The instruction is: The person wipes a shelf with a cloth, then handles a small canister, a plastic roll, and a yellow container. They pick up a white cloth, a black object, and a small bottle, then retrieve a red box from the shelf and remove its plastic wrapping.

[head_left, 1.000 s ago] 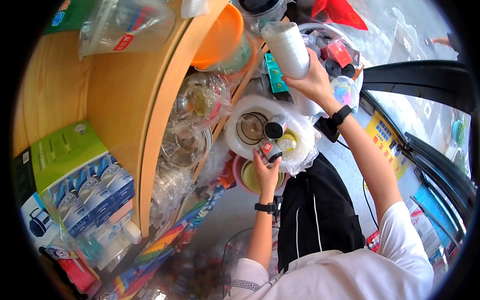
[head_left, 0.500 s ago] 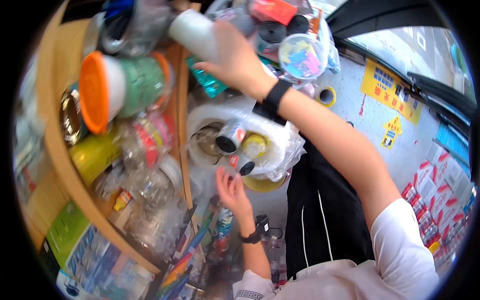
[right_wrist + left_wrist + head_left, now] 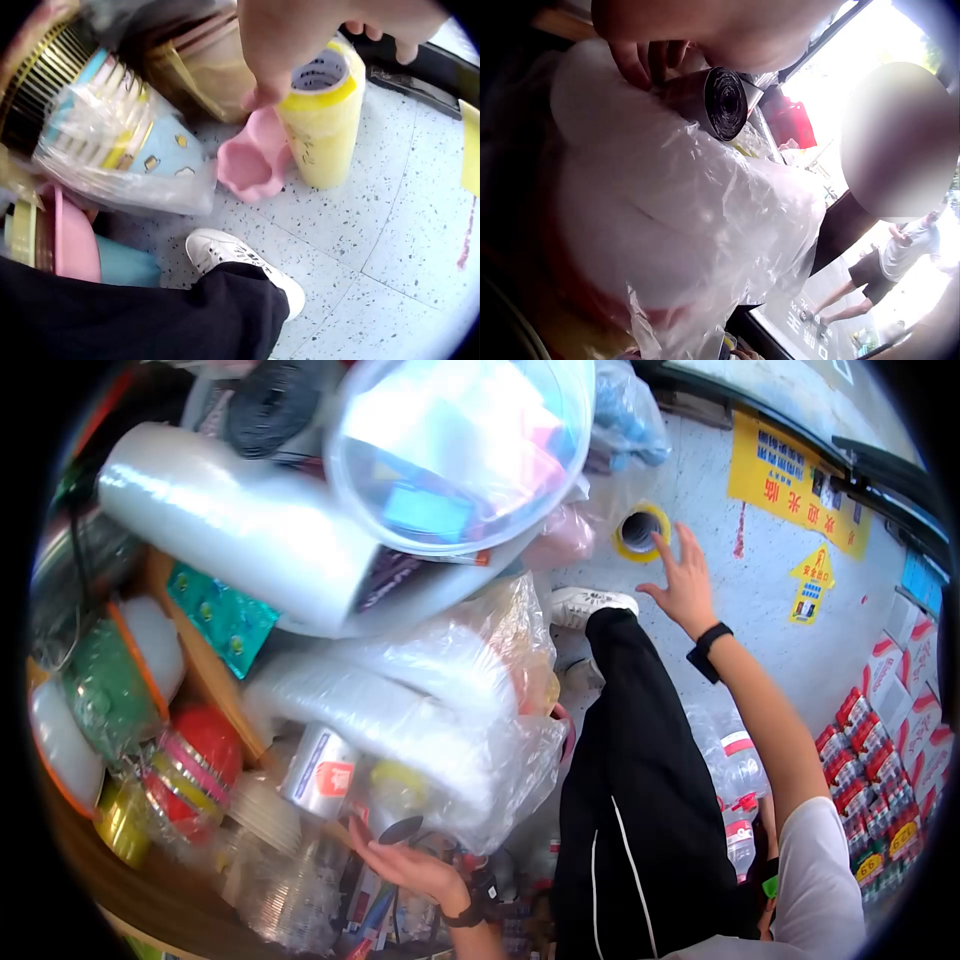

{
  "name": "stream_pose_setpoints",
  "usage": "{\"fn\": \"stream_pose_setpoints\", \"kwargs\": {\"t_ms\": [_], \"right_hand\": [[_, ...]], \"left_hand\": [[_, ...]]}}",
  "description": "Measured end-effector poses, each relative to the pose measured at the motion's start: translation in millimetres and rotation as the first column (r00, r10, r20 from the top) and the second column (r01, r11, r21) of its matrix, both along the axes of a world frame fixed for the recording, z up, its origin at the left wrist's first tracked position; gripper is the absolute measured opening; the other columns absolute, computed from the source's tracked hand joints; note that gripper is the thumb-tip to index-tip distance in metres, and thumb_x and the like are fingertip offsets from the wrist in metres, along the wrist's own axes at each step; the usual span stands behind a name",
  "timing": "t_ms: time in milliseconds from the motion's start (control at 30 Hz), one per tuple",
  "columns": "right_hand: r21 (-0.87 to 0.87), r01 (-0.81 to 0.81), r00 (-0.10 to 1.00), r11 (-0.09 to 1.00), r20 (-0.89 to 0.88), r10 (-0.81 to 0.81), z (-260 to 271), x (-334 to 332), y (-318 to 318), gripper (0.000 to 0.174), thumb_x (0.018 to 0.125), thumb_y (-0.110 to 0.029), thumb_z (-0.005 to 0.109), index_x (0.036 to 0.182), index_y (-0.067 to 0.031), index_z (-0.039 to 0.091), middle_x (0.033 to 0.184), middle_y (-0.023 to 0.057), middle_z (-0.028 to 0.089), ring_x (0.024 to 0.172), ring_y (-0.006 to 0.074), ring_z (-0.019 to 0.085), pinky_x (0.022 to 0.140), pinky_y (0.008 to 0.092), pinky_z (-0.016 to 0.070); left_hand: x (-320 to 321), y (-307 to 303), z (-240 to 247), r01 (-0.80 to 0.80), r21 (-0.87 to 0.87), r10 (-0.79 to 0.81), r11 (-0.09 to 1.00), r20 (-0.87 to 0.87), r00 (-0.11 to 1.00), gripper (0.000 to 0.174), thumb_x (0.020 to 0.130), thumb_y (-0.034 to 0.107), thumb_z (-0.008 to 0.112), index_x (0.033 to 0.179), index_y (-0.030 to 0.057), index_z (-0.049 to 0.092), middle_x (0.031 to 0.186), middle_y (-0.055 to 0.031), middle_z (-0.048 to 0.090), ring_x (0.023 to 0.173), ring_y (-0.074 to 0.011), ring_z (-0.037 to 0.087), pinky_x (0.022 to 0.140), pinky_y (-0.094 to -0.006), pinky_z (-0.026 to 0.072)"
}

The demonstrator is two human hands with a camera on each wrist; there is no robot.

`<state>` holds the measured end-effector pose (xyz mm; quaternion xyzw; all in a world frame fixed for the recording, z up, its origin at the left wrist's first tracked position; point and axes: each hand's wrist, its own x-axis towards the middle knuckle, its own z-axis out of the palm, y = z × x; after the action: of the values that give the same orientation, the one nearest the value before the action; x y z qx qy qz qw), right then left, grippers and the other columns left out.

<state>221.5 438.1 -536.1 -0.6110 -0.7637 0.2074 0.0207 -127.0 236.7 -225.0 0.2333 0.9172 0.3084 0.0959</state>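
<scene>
My right hand (image 3: 690, 585), its fingers spread and holding nothing, reaches over the floor beside a yellow-wrapped stack of tape rolls (image 3: 640, 533). In the right wrist view the fingers hang just above the top of that stack (image 3: 322, 127). My left hand (image 3: 415, 868) lies low with its fingers extended at a dark roll with a black coiled end (image 3: 402, 830). The left wrist view has the fingers against the side of this roll (image 3: 726, 103), over white goods in clear plastic (image 3: 675, 195). A second roll with a red label (image 3: 322, 772) stands close by.
A translucent plastic roll (image 3: 240, 525) and a clear tub of coloured pieces (image 3: 460, 460) crowd the upper left. A pink scalloped mould (image 3: 251, 161) and bagged paper cups (image 3: 142, 142) flank the tape stack. My white shoe (image 3: 244, 266) is near them.
My right hand has let go of the white cylinder it carried and swung right and down to the tape stack. The head view has shifted closer over the goods. My left hand stays near the dark roll.
</scene>
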Motion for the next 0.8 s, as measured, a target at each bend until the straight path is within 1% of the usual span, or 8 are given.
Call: {"fn": "stream_pose_setpoints", "kwargs": {"t_ms": [67,100,167,300,467,667,700,800], "right_hand": [[0.068,-0.238,0.967,0.969,0.105,0.23,-48.5,-2.5,-9.0,0.063,0.078,-0.028,0.083,0.131,-0.0051,0.058,0.144,0.0131,0.053,0.135,0.0306,0.051,0.123,0.0477,0.027],[0.053,-0.229,0.97,0.972,0.097,0.224,-64.3,-3.7,-10.7,0.063,0.078,-0.028,0.083,0.131,-0.0051,0.058,0.144,0.0131,0.053,0.135,0.0306,0.051,0.123,0.0477,0.027],[-0.03,-0.314,0.92,0.949,0.239,0.312,-91.5,-10.2,-5.1,0.025,0.085,-0.015,0.064,0.109,-0.0076,0.063,0.109,0.0069,0.064,0.117,0.0222,0.059,0.126,0.0492,0.0254],[0.022,-0.346,0.914,0.938,0.232,0.332,-108.0,-10.3,0.7,0.014,0.083,-0.005,0.057,0.095,-0.0101,0.061,0.088,0.0026,0.063,0.101,0.02,0.064,0.127,0.0463,0.0253],[-0.016,-0.469,0.87,0.883,0.162,0.465,-112.8,0.6,16.6,0.003,0.079,-0.006,0.063,0.081,-0.0085,0.064,0.068,0.0107,0.062,0.09,0.0259,0.067,0.127,0.0437,0.0267],[-0.065,-0.394,0.919,0.917,0.0,0.395,-40.5,0.9,25.4,0.02,0.072,-0.011,0.075,0.087,-0.0034,0.065,0.075,0.0176,0.065,0.095,0.0353,0.067,0.122,0.0471,0.0336],[-0.154,-0.4,0.913,0.903,0.021,0.408,-19.6,5.8,21.8,0.02,0.073,-0.012,0.076,0.088,-0.0039,0.065,0.075,0.0176,0.064,0.098,0.0362,0.067,0.12,0.049,0.0358],[0.037,-0.447,0.892,0.894,-0.057,0.448,68.8,25.8,6.2,0.028,0.073,-0.012,0.076,0.097,-0.0018,0.068,0.081,0.022,0.063,0.109,0.0457,0.062,0.112,0.0539,0.0429]], "left_hand": [[1.8,-5.0,-4.9,0.002,0.009,-0.002,1.0,-0.002,1.0,0.054,0.112,0.028,0.033,0.147,-0.0115,0.043,0.151,-0.0255,0.047,0.141,-0.0341,0.046,0.119,-0.0461,0.0335],[4.0,-3.0,-4.1,-0.008,0.028,0.008,1.0,-0.012,1.0,0.055,0.112,0.03,0.033,0.147,-0.0113,0.042,0.152,-0.0251,0.046,0.141,-0.0339,0.045,0.119,-0.0461,0.0333],[5.5,-0.5,-7.6,-0.012,0.056,0.014,0.998,-0.028,1.0,0.056,0.112,0.031,0.033,0.148,-0.0112,0.042,0.152,-0.0247,0.045,0.141,-0.0337,0.045,0.119,-0.0462,0.0332],[6.5,-5.5,-6.3,-0.031,0.006,0.031,1.0,-0.034,0.999,0.056,0.112,0.035,0.037,0.15,-0.0055,0.04,0.153,-0.0199,0.043,0.142,-0.0308,0.043,0.119,-0.0445,0.0322],[9.9,-6.5,-8.8,-0.076,0.008,0.076,0.997,-0.041,0.996,0.056,0.112,0.034,0.035,0.149,-0.0075,0.041,0.153,-0.021,0.043,0.14,-0.0316,0.044,0.118,-0.0451,0.0325],[4.3,-4.1,5.5,-0.098,0.065,0.092,0.993,0.086,0.992,0.057,0.112,0.037,0.039,0.153,-0.003,0.037,0.153,-0.0184,0.049,0.134,-0.0243,0.049,0.106,-0.0348,0.0394],[3.5,-1.1,15.8,-0.166,0.078,0.15,0.983,0.183,0.972,0.058,0.111,0.038,0.042,0.153,-0.0015,0.037,0.151,-0.0191,0.048,0.131,-0.0255,0.051,0.103,-0.0351,0.041],[2.4,-3.7,51.1,-0.173,0.183,0.122,0.968,0.259,0.958,0.059,0.11,0.04,0.044,0.153,-0.0008,0.037,0.148,-0.0213,0.048,0.129,-0.0323,0.054,0.106,-0.0428,0.0435]]}}
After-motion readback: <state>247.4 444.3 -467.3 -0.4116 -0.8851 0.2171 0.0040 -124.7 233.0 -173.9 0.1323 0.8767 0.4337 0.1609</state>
